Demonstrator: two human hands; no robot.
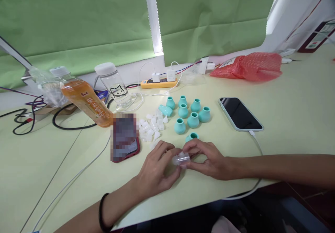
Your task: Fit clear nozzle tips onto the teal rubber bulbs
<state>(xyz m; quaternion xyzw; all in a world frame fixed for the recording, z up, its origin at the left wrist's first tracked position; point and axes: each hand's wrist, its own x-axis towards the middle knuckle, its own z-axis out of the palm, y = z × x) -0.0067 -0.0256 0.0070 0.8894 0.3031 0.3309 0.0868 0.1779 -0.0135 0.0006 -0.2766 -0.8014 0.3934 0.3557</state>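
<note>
Near the table's front edge, my left hand and my right hand meet around a small clear plastic tube. The fingers of both hands are closed on it, the left ones at its left end and the right ones at its right end. Just beyond my right fingers stands a turquoise pot-shaped piece, partly hidden by that hand. Several more turquoise pots stand upright behind it. To their left lies a pile of small translucent white plastic parts, with a turquoise bag-like piece at its far side.
A phone with a red case lies left, a charging phone right. An orange drink bottle and clear water bottle stand back left. Behind are a yellow power strip, cables and a red bubble-wrap bag.
</note>
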